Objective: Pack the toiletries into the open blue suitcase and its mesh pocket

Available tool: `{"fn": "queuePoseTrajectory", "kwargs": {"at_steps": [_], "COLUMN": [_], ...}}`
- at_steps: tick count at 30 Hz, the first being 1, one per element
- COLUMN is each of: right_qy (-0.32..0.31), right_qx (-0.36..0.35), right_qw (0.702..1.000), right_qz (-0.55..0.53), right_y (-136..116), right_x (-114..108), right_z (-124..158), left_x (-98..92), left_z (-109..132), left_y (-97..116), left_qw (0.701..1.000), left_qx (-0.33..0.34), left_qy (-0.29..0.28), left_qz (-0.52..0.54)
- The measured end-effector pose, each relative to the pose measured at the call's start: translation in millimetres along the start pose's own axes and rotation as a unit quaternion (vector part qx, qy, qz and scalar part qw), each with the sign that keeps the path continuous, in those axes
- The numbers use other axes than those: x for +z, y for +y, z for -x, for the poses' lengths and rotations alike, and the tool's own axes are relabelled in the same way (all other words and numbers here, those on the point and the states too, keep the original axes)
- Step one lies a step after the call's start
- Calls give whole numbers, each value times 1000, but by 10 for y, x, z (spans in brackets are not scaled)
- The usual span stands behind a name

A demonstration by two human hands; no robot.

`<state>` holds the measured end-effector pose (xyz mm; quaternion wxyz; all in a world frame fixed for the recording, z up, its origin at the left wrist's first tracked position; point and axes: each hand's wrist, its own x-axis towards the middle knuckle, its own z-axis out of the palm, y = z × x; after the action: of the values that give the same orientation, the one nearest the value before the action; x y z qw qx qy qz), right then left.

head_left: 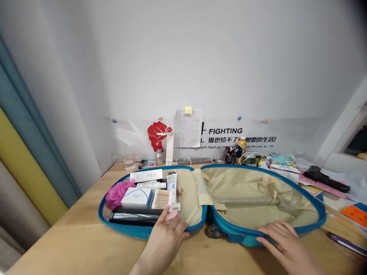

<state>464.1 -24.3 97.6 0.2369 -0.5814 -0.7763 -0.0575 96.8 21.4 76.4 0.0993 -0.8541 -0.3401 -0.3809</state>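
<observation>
A blue suitcase (pixel 126 228) with beige lining lies opened flat on the table. My left hand (pixel 169 233) reaches over the near rim of its left half, fingers extended at a pink item (pixel 172 216) that they partly hide. Just beyond the fingertips is a pack of cotton swabs (pixel 162 199). Around it lie a black cylinder (pixel 134 216), a white box (pixel 137 197), a pink bath puff (pixel 119 194), a white tube (pixel 171 185) and a long white carton (pixel 146 175). My right hand (pixel 282 238) grips the near rim of the right half (pixel 243 206), thumb outside and fingers over the edge.
Along the wall stand a glass (pixel 129 163), a white lamp (pixel 169 149), a power strip (pixel 195 162) and a yellow-labelled bottle (pixel 241 149). To the right lie a black toy-like gun (pixel 325 179), an orange item (pixel 355 214) and a purple pen-like object (pixel 346 243). Curtains (pixel 31 152) hang at left.
</observation>
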Motion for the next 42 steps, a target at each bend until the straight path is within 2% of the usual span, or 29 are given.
{"fn": "queuePoseTrajectory", "kwargs": {"at_steps": [4, 7, 10, 16, 19, 25, 29, 32, 34, 36, 37, 39, 40, 42], "right_qy": [22, 30, 73, 84, 80, 101, 147, 206, 240, 273, 289, 303, 308, 311], "right_qx": [-23, -82, -138, -188, -184, -197, -248, -271, -226, -152, -117, -89, -89, -98], "right_qw": [999, 996, 988, 978, 979, 971, 956, 940, 944, 949, 950, 949, 947, 945], "right_qz": [-3, 4, 1, -15, -48, -91, -56, -2, 20, 35, 37, 19, 3, -28], "right_y": [-80, -148, -236, -396, -407, -437, -411, -142, 192, 590, 784, 1105, 1216, 1333], "right_x": [-9, -26, -26, -21, 36, 167, 119, 87, 112, 174, 212, 287, 320, 372], "right_z": [3, -20, -75, -164, -175, -214, -248, -226, -186, -142, -122, -90, -79, -63], "left_x": [-105, -212, -323, -544, -620, -703, -707, -696, -718, -788, -842, -975, -1043, -1152], "left_z": [20, 60, 109, 228, 309, 380, 362, 400, 444, 453, 428, 302, 202, -41], "left_y": [-17, -30, -35, -79, -92, -28, 51, 104, 114, 80, 40, -94, -187, -416], "left_qw": [1000, 999, 998, 991, 984, 975, 972, 970, 970, 969, 965, 953, 945, 927], "left_qx": [10, 15, 11, 11, -6, -65, -110, -136, -161, -200, -225, -280, -305, -343], "left_qy": [15, 13, 8, -57, -87, -112, -122, -132, -119, -76, -48, -14, -16, -76], "left_qz": [-16, -37, -55, -124, -155, -179, -171, -152, -135, -124, -121, -117, -118, -135]}}
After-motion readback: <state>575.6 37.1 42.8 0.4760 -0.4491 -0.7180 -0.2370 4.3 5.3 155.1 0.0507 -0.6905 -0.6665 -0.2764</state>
